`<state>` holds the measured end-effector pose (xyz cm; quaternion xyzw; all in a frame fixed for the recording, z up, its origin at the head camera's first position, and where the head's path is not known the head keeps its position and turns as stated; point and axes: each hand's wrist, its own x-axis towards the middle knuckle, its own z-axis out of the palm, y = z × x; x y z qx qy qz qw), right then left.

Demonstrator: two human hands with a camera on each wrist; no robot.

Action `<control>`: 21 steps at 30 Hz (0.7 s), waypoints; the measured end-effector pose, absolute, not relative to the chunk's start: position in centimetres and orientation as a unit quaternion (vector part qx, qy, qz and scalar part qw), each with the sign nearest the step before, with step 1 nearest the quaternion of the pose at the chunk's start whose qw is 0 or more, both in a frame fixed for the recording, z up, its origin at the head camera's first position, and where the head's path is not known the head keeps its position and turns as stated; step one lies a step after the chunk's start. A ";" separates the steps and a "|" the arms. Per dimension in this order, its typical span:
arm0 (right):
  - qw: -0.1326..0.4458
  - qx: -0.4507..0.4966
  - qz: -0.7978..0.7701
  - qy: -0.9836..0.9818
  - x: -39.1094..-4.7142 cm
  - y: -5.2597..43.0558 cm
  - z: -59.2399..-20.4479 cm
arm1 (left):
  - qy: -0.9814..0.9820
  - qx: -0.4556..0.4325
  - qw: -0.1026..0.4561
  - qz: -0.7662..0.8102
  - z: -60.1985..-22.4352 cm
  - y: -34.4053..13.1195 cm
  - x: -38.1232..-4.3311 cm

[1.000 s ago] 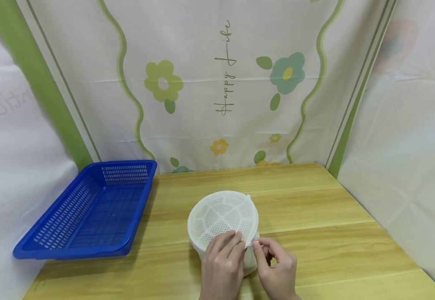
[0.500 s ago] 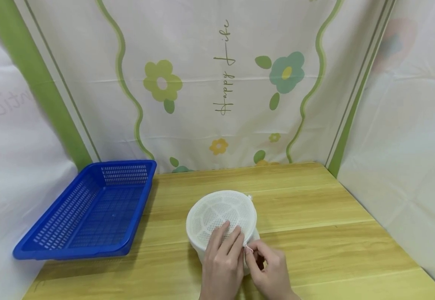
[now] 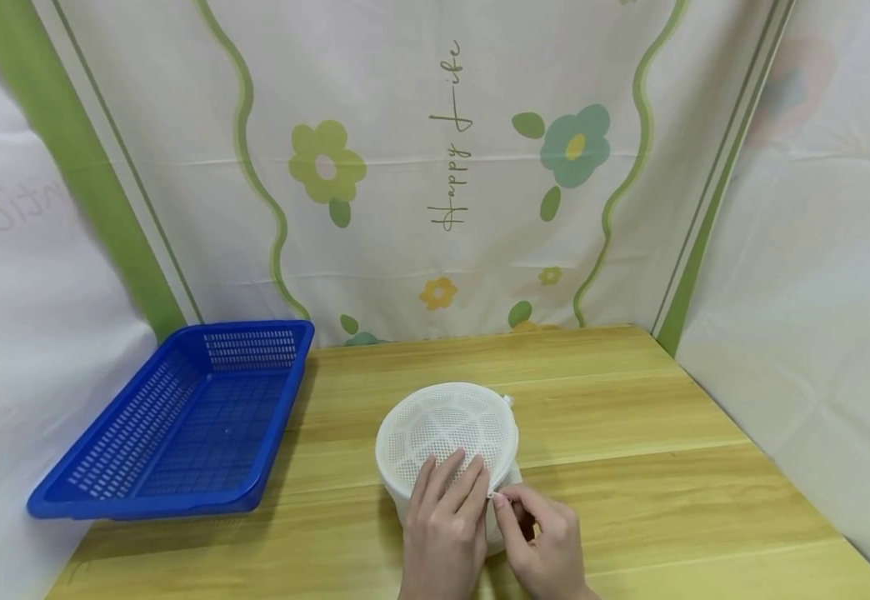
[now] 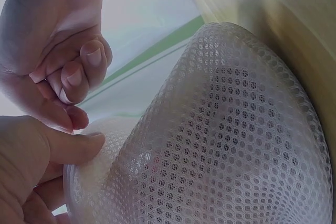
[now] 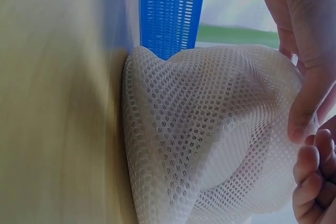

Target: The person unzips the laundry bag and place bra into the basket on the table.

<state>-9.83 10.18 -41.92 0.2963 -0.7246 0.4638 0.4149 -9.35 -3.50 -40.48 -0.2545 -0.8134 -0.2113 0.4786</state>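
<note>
A round white mesh laundry bag (image 3: 435, 421) stands upright on the wooden table, its top a flat mesh disc with a raised rim. My left hand (image 3: 444, 529) grips the near rim, fingers laid over the top and the thumb (image 4: 79, 148) against the side wall. Just right of it, my right hand (image 3: 546, 537) pinches a small white zipper pull (image 3: 493, 496) at the rim. The right hand's other fingers (image 5: 310, 182) are curled in. Soft folds dent the side of the mesh bag (image 5: 210, 124) in the right wrist view.
On the left of the wooden table (image 3: 630, 417) sits a blue plastic basket (image 3: 270, 467) with slotted sides. A flower-printed curtain (image 3: 382, 242) hangs behind the table, and white cloth hangs at both sides. A white tab (image 3: 507, 401) sticks out at the bag's far right rim.
My right hand has shifted left along the rim, closer to the left hand. The left fingers have slid a little farther over the top. The bag has turned slightly.
</note>
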 end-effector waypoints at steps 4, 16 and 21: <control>0.420 0.289 0.464 -0.724 -9.8 10.2 -41.9 | -0.816 -0.253 0.476 -0.210 -40.4 -3.5 -9.3; 0.423 0.248 0.478 -0.729 -9.6 10.4 -41.2 | -0.824 -0.253 0.458 -0.218 -40.3 -3.5 -9.0; 0.419 0.279 0.477 -0.721 -9.7 10.4 -41.1 | -0.822 -0.246 0.461 -0.225 -40.2 -3.3 -9.0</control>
